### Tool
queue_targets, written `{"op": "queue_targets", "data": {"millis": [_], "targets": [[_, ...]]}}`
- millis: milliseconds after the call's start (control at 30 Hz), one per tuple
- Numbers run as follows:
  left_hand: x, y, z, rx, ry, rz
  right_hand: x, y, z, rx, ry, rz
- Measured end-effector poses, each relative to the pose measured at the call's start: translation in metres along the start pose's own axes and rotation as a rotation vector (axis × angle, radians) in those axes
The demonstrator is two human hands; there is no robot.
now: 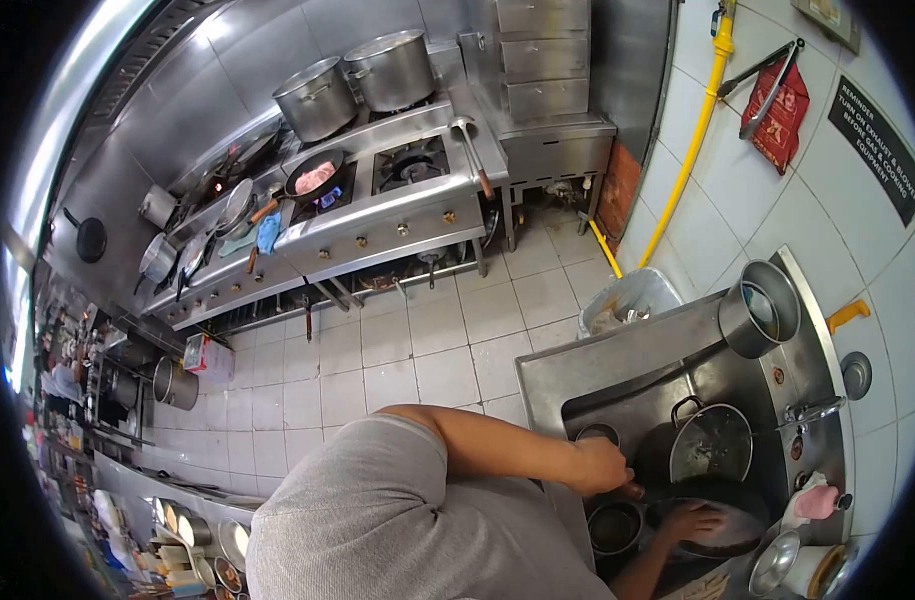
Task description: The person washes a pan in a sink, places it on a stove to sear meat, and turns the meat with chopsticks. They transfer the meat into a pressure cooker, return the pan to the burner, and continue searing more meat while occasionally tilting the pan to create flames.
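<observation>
Left hand (600,466) grips the rim of the dark pan (708,520) in the sink (618,385), right hand (690,522) pressed flat inside it — best to brace firmly and scrub in circles.

I am standing at the steel sink (578,375), and my left hand (603,467) is gripping the near rim of the round dark pan (708,528) lying in the basin, while my right hand (690,522) is resting inside that pan. A lidded steel pot (713,443) is sitting in the basin just behind the pan, below the tap (813,410) on the sink's back edge. A tall steel pot (758,308) is lying on the sink's far corner. A small steel bowl (615,527) is sitting against the pan's near side. Across the tiled floor (418,350), the long steel stove range (398,215) is carrying a frying pan (315,177) and two big stockpots (358,80).
</observation>
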State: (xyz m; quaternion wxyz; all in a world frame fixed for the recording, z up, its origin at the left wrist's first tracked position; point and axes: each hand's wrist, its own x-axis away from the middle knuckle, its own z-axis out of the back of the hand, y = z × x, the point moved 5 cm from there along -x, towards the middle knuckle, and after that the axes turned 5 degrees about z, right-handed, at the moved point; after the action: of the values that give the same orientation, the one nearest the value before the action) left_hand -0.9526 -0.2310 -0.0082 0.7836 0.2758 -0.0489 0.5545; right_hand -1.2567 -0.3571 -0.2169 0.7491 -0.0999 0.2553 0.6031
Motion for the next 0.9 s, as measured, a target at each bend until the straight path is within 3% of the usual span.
{"op": "queue_targets", "data": {"millis": [67,100,167,200,267,300,367,400,467,500,533,567,600,700,767,900], "targets": [[0.003,0.000,0.000,-0.034,0.031,-0.015,0.042,-0.044,0.036,0.376,-0.729,0.352],[0.004,0.000,0.002,-0.072,0.061,-0.029,0.045,-0.042,0.039,0.377,-0.727,0.347],[0.011,-0.012,-0.006,-0.073,0.065,-0.029,0.063,-0.054,0.045,-0.116,-0.841,0.512],[0.015,-0.017,-0.012,-0.070,0.068,-0.028,0.062,-0.046,0.050,-0.115,-0.845,0.502],[0.022,-0.025,-0.023,-0.004,0.038,0.027,0.053,-0.040,0.063,-0.838,-1.011,0.448],[0.022,-0.030,-0.031,0.067,0.007,0.094,0.054,-0.031,0.055,-0.837,-1.004,0.439],[0.018,-0.033,-0.045,0.166,0.061,0.068,0.060,-0.017,0.059,-0.806,-0.527,0.852],[0.017,-0.035,-0.052,0.269,0.114,0.052,0.053,-0.016,0.080,-0.803,-0.529,0.851],[0.006,-0.037,-0.063,0.378,0.129,0.028,0.036,-0.011,0.111,-0.974,-0.766,0.590],[-0.002,-0.036,-0.064,0.482,0.147,0.003,0.037,-0.015,0.118,-0.971,-0.767,0.593],[-0.010,-0.032,-0.064,0.484,0.149,0.001,0.032,-0.011,0.126,-0.952,-0.606,0.468],[-0.020,-0.032,-0.071,0.621,0.007,0.084,0.027,-0.007,0.135,-0.928,-0.443,0.342],[-0.026,-0.031,-0.075,0.752,-0.139,0.165,0.027,-0.013,0.142,-0.926,-0.438,0.340],[-0.027,-0.019,-0.060,0.988,-0.240,0.165,0.022,-0.039,0.177,-1.046,-0.280,0.294],[-0.034,-0.010,-0.054,1.047,-0.224,0.173,0.021,-0.063,0.215,-0.918,-0.051,0.464],[-0.067,-0.010,-0.072,1.184,-0.103,0.059,0.028,-0.093,0.229,-0.919,-0.053,0.560]]}}
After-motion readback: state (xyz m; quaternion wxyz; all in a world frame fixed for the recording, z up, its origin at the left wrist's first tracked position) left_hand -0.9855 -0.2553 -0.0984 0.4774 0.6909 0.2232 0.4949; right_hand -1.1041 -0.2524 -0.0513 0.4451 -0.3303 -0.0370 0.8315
